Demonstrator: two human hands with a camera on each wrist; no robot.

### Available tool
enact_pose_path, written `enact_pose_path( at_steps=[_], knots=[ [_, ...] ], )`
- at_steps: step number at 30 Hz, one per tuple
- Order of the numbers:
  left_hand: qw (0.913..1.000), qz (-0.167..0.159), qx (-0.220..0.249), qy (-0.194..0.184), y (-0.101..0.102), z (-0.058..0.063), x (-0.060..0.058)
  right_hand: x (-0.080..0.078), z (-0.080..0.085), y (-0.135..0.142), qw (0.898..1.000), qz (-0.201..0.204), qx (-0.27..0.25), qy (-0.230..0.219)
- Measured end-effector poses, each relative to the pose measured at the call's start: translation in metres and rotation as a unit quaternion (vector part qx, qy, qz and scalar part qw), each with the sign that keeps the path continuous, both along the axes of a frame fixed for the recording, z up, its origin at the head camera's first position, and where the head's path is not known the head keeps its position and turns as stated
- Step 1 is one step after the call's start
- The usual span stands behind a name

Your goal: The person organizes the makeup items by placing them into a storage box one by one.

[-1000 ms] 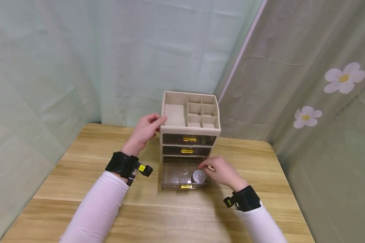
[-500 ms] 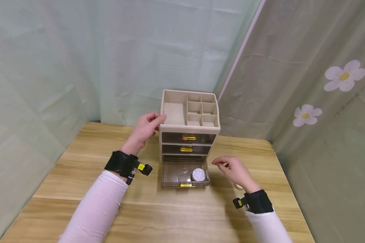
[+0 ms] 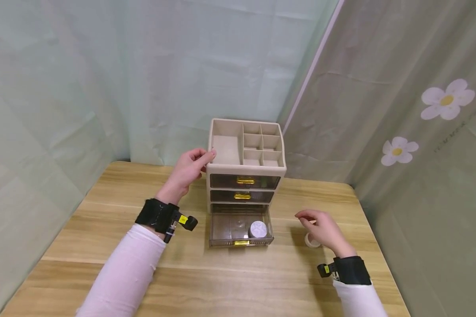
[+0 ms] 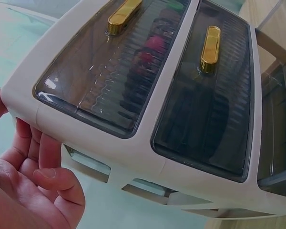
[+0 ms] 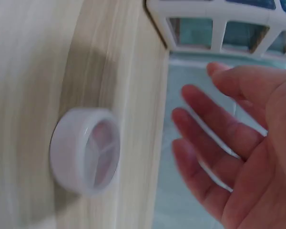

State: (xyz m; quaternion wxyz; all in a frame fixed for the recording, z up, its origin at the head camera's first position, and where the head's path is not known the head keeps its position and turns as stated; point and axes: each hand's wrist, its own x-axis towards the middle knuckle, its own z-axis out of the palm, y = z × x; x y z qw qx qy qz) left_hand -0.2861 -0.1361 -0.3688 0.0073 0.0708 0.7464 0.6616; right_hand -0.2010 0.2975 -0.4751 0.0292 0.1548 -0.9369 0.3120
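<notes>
A beige desktop drawer organizer (image 3: 247, 168) stands on the table. Its bottom drawer (image 3: 226, 223), see-through and grey, is pulled out, and a round white-topped container (image 3: 258, 229) sits in the right part of it. My left hand (image 3: 187, 169) holds the organizer's upper left edge, thumb over the rim and fingers against the side. My right hand (image 3: 323, 231) hovers to the right of the drawer, its fingers apart and holding nothing in the right wrist view. Under it on the wood lies a small round white container (image 5: 86, 150) with a divided face.
Two upper drawers with gold handles are closed; red and green items show dimly through the top drawer (image 4: 119, 62). Divided compartments (image 3: 263, 144) form the organizer's top. Curtains (image 3: 206, 66) hang behind the wooden table (image 3: 222, 281) and along its right side.
My right hand has moved right, from beside the container in the drawer to over the small white container on the table. The left hand keeps its hold on the organizer.
</notes>
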Motion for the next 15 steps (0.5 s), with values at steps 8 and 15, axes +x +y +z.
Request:
enact_pose_path(
  at_steps=[8,15],
  knots=[
    [1.0000,0.001,0.001,0.004,0.002,0.001,-0.001,0.017,-0.009,0.024,0.999,-0.038,0.028,-0.014],
    [1.0000,-0.002,0.003,-0.001,0.003,0.000,0.001,0.032,-0.029,0.032,0.996,-0.043,0.069,-0.035]
  ],
)
